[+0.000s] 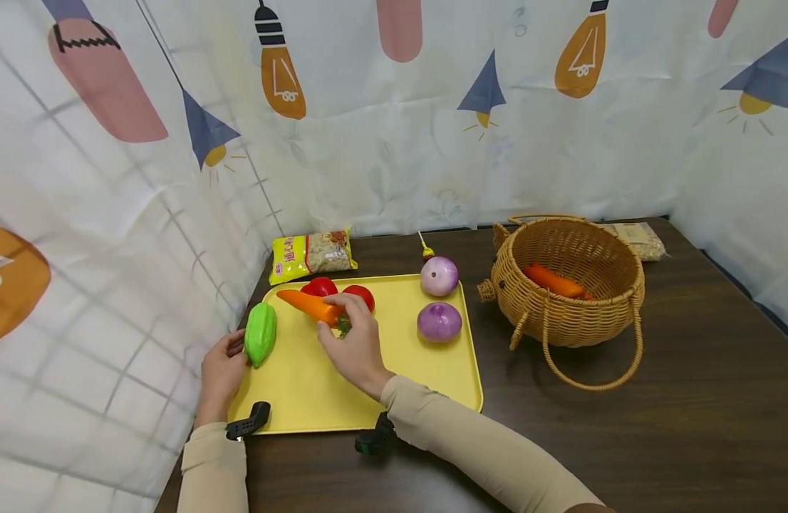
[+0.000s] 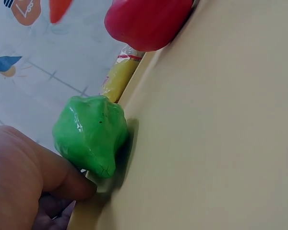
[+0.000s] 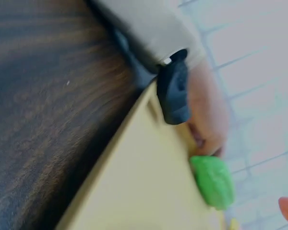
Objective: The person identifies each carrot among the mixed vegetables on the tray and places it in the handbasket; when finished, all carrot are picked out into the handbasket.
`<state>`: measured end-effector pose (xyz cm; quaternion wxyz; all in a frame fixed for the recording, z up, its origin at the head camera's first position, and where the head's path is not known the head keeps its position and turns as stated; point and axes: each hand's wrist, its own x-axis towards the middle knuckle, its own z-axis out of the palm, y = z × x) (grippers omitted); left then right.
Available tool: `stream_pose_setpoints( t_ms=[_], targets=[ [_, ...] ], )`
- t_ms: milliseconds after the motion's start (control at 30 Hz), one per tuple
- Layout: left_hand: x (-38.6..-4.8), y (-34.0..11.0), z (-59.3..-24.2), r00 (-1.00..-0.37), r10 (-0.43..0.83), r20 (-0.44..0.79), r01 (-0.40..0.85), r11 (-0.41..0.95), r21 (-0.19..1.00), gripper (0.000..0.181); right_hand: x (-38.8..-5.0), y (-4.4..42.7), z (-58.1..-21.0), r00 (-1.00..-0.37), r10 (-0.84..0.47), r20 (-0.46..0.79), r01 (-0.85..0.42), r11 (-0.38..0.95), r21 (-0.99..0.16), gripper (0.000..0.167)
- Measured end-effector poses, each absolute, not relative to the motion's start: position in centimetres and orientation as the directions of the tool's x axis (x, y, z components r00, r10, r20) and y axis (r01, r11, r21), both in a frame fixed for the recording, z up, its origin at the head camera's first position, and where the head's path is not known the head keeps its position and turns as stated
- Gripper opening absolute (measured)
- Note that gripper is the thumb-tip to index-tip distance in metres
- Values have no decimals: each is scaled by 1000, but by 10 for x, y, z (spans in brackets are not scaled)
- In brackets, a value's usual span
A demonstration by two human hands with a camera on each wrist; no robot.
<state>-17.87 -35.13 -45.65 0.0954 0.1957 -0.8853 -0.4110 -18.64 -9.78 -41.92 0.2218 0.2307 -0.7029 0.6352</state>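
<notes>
My right hand [image 1: 358, 347] pinches an orange carrot [image 1: 309, 305] by its thick end, above a yellow tray [image 1: 304, 399]. The carrot's tip points left; green shows at its top. At the tray's left edge, my left hand [image 1: 222, 374] grips the rim, thumb above and fingers curled beneath in the left wrist view. Right beside it lies a green ribbed fruit [image 1: 261, 333], like a star fruit. Two shiny red rounded vegetables or fruits [image 1: 359, 293] sit at the back of the tray, partly hidden. A purple onion [image 1: 439, 322] and a paler onion [image 1: 439, 276] are on its right side.
A wicker basket [image 1: 586, 320] with looped handles stands right of the tray, with orange-red carrots [image 1: 554, 281] inside. Behind the tray lie a yellow snack bag [image 1: 310, 254] and a lollipop [image 1: 426, 249]. Another packet [image 1: 640, 241] is behind the basket. Patterned curtains [image 1: 394, 142] surround the dark table.
</notes>
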Motion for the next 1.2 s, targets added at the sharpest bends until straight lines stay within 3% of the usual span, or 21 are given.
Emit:
stream_pose_setpoints(
  t_ms=[567,1000,1200],
  targets=[
    [-178,-348,-453,-905,-425,17,-267,598,756,46,-175,-7,-364,-843,46,537,-539,-59,-840,31],
    [-178,-350,-456,-910,-415,-4,-271,587,763,47,-197,51,-371,-826,61,561,-564,-48,-825,33],
    [-179,-350,-456,-914,-405,0,-258,584,769,47,-204,77,-364,-787,49,616,-614,52,-788,31]
  ],
)
